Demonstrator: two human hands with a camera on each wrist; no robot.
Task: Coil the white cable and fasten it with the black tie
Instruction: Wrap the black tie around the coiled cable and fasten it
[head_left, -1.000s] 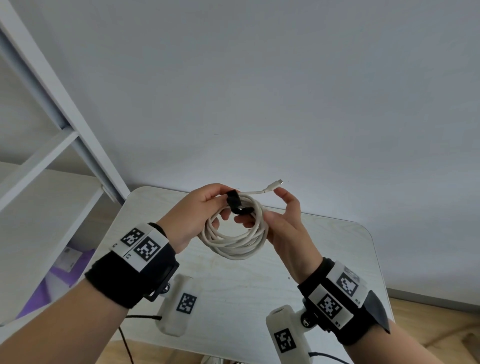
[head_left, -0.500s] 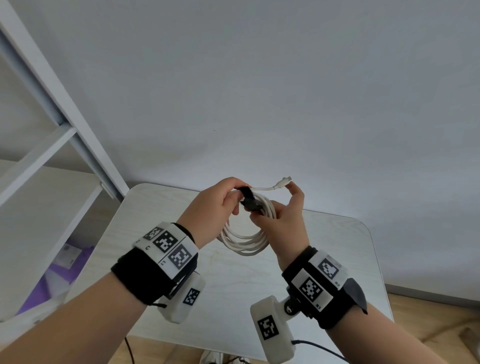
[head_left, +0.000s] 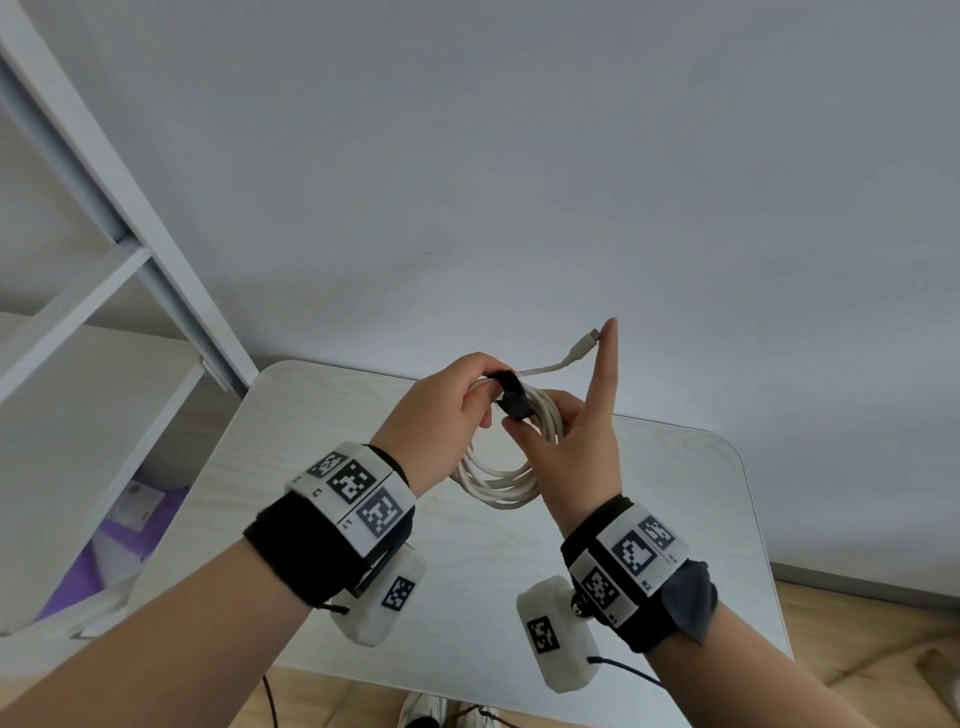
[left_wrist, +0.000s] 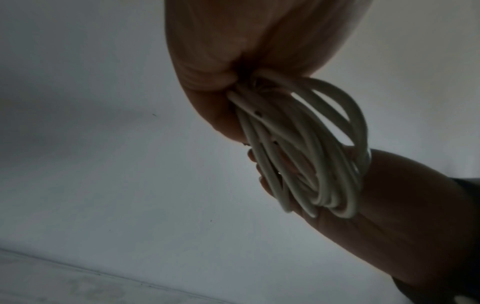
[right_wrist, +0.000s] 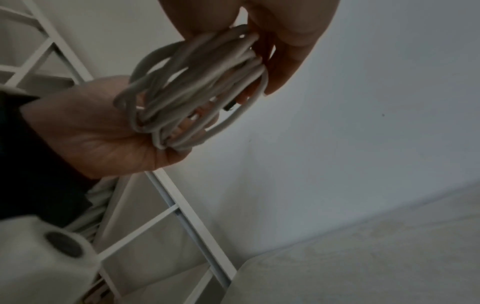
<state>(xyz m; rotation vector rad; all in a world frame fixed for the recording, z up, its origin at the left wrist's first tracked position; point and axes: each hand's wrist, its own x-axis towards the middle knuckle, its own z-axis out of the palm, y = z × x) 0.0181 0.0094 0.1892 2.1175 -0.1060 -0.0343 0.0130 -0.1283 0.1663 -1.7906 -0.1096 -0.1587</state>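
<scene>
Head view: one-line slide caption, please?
Both hands hold the coiled white cable above the table, black tie wrapped at the top.

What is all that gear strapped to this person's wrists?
Both forearms are bare, with no sleeves. Each wrist wears a wide black band topped by a white plate printed with square black-and-white code markers. Under each wrist hangs a rounded white camera box bearing one more marker, with a thin black cable trailing from it. The left hand and right hand wear no gloves.
</scene>
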